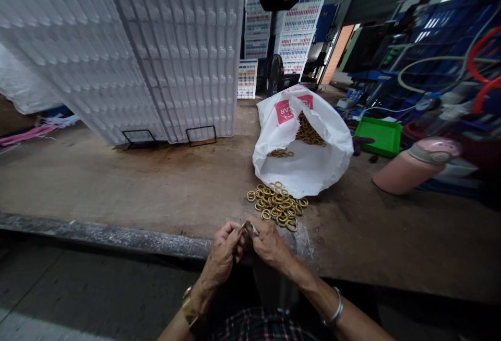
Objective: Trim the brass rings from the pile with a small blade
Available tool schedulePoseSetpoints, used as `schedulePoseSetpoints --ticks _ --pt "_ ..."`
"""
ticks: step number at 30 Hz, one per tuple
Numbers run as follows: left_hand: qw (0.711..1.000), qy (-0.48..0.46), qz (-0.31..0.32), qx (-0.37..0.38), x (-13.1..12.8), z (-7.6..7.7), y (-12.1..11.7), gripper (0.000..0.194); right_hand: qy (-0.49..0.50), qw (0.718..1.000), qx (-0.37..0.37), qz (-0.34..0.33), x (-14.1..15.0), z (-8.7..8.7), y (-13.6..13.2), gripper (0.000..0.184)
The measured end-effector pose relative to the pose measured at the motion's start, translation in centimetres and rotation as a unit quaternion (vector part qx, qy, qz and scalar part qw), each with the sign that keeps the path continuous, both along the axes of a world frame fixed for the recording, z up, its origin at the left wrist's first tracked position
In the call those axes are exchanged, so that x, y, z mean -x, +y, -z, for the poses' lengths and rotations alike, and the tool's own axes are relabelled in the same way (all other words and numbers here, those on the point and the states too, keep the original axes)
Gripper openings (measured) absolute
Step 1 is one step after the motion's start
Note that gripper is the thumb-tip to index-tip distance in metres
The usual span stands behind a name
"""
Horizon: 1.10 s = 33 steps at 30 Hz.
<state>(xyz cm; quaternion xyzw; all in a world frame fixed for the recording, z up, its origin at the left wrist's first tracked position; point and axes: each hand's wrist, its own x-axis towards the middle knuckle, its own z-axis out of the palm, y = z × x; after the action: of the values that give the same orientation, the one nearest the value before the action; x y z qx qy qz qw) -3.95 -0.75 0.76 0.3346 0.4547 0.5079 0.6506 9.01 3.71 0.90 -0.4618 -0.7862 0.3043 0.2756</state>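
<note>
My left hand (224, 253) is closed in a pinch on a small brass ring (243, 224) at the table's front edge. Right beside it, my right hand (271, 243) is wrapped round a small grey metal tool (254, 230); its tip is close to the ring, and I cannot make out its kind or whether it touches. Just beyond both hands lies a loose pile of brass rings (276, 204). Behind that pile, a white woven sack (313, 168) lies with its mouth towards me and more rings inside.
Two upright ribbed plastic trays (188, 59) stand on black wire stands (201, 136) at the left of the wooden table (78, 174). To the right are a pink bottle (409, 169) and a green tray (379, 136). White crates (295, 33) are stacked behind.
</note>
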Motion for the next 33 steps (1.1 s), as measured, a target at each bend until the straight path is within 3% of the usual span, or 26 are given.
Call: schedulePoseSetpoints --ticks 6,12,16,22,29,33 --pt "1.000 0.022 -0.001 -0.006 0.1 0.4 0.0 0.032 -0.085 0.994 -0.060 -0.028 -0.1 0.4 -0.5 0.026" --pt "0.998 0.065 -0.006 -0.008 0.0 0.3 0.0 0.036 -0.154 0.987 -0.026 -0.023 0.0 -0.4 -0.5 0.028" --pt "0.997 0.081 -0.009 0.004 0.0 0.3 -0.1 0.039 -0.197 0.980 -0.007 -0.017 0.3 0.0 -0.4 0.026" --pt "0.999 -0.004 0.008 0.032 0.2 -0.2 -0.8 0.034 -0.239 0.970 -0.038 0.017 0.3 1.3 1.1 0.023" --pt "0.990 -0.132 -0.031 0.051 0.4 -0.3 -0.6 0.036 -0.322 0.937 -0.093 0.095 0.2 -1.0 5.1 0.027" --pt "0.985 -0.155 -0.030 0.073 0.9 0.3 -0.2 0.030 -0.359 0.922 -0.099 0.105 0.5 -1.0 7.1 0.025"
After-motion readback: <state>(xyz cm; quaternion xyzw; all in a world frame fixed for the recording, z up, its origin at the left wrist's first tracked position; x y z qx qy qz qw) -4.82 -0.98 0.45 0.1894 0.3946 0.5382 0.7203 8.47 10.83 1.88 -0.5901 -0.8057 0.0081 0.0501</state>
